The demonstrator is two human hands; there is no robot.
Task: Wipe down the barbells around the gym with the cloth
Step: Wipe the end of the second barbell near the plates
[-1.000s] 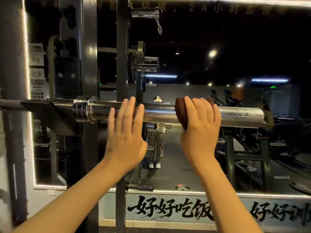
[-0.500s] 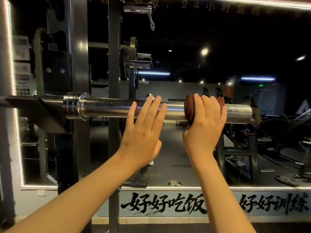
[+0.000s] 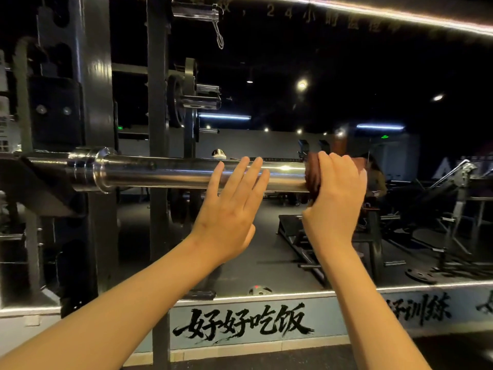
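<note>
A: We're looking at the polished steel barbell sleeve [image 3: 186, 172], lying level in front of the black steel rack upright [image 3: 157, 102]. Where's the cloth sitting?

B: The dark brown cloth [image 3: 312, 177] is bunching under the right hand [image 3: 334, 193], out at the sleeve's outer end. The fingers are curling over the top, so that hand is wrapping cloth and steel together

A: And the left hand [image 3: 232, 209]?

B: It's flat and holding nothing, fingers straight and close together, tips resting on the sleeve just beside the cloth. I'd say it's steadying the bar

A: So which step are we in?

B: I'm reading this as the wiping stroke on this sleeve, with the cloth at the far end of its run. The tip itself is hiding behind the hand, so I can't tell whether the end face is getting covered

A: What's the next move asking for?

B: Probably dragging the cloth back toward the thick steel collar [image 3: 98, 169], with the wrap snug so the underside is getting wiped too. The left hand is sitting in that path, so it would need to lift off first
</note>
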